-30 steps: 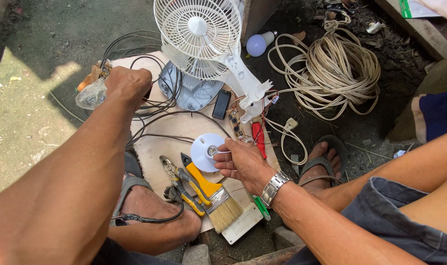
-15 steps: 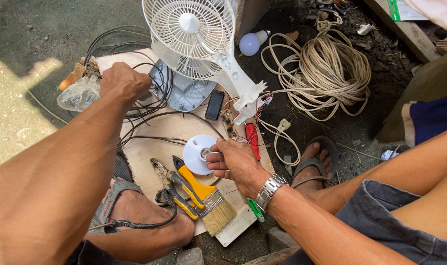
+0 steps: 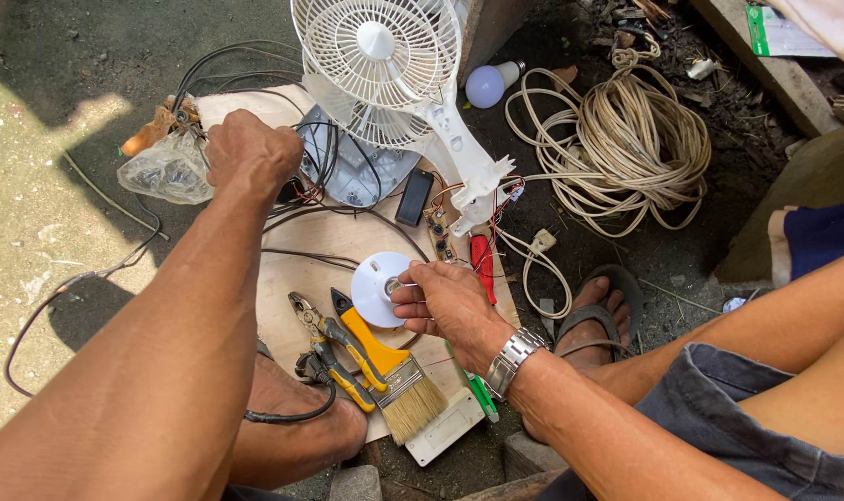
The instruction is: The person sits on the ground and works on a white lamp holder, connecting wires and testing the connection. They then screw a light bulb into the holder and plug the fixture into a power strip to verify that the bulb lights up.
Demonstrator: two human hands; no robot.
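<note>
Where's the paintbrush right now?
In the head view, the paintbrush lies on the board at lower centre, just below the right hand and the white disc, with the pliers at its left.

A board [image 3: 329, 246] lies on the ground, with the fan [image 3: 380, 65] at its far edge and the disc [image 3: 377, 288] near its middle. Pliers [image 3: 334, 348] and a brush [image 3: 390, 371] lie just in front of the disc. The coiled cord [image 3: 626, 139] sits to the right of the fan, the bulb [image 3: 487, 85] between them.
</note>
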